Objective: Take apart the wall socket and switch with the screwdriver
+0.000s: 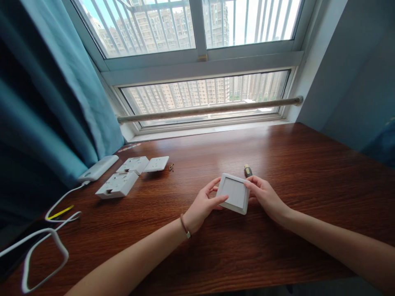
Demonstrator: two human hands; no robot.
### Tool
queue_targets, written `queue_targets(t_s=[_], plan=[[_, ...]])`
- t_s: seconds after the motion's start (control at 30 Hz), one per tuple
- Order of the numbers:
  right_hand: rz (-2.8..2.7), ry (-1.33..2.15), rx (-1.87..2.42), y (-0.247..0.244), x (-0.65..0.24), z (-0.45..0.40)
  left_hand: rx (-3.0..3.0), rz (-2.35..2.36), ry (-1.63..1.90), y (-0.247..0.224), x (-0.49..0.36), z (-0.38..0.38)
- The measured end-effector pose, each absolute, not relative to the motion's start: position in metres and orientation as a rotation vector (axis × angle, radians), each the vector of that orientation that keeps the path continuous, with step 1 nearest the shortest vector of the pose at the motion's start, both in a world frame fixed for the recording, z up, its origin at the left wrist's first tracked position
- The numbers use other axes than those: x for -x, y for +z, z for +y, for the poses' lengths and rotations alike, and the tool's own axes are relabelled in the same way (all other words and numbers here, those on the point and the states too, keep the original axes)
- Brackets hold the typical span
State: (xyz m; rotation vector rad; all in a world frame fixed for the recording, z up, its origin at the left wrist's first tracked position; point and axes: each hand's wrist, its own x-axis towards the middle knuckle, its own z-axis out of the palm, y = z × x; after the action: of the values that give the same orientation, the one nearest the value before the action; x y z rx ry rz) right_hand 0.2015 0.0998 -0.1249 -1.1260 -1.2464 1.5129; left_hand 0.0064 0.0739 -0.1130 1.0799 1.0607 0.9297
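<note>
A square white wall switch (236, 192) with a raised frame is held above the table in both hands, tilted toward me. My left hand (205, 203) grips its left side, thumb across the front face. At its upper right edge, my right hand (265, 195) pinches the frame with thumb and fingers; some fingertips are hidden behind it. Just beyond the right hand lies a screwdriver (247, 170) with a black and yellow handle, its far part hidden. To the left are two white mounting boxes (119, 184), a white socket panel (156, 164) and several small screws (171, 167).
A white power bank (98, 168) with a white cable (57, 238) and a yellow strip (61, 212) are on the left, beside a blue curtain (77, 90). Behind the brown wooden table (293, 164) runs a rail (210, 110) across the window.
</note>
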Motion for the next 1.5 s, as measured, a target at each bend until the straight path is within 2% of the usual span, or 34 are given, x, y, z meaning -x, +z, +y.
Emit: queue_targets(t_s=[0.17, 0.43, 0.83, 1.1, 1.5], plan=[[-1.236, 1.514, 1.114, -0.122, -0.203, 0.099, -0.969, 1.046, 0.970, -0.107, -0.012, 0.066], [-1.345, 1.793, 0.876, -0.116, -0.199, 0.091, -0.797, 1.161, 1.083, -0.108, 0.014, 0.045], [-1.362, 1.815, 0.925, -0.125, -0.197, 0.098, -0.642, 1.695, 1.460, -0.111, 0.167, 0.066], [-1.332, 1.803, 0.944, -0.121, -0.196, 0.097, -0.594, 1.838, 1.439, -0.121, 0.217, 0.076], [-1.339, 1.802, 0.934, -0.124, -0.197, 0.099, -0.553, 1.866, 1.438, -0.128, 0.231, 0.086]])
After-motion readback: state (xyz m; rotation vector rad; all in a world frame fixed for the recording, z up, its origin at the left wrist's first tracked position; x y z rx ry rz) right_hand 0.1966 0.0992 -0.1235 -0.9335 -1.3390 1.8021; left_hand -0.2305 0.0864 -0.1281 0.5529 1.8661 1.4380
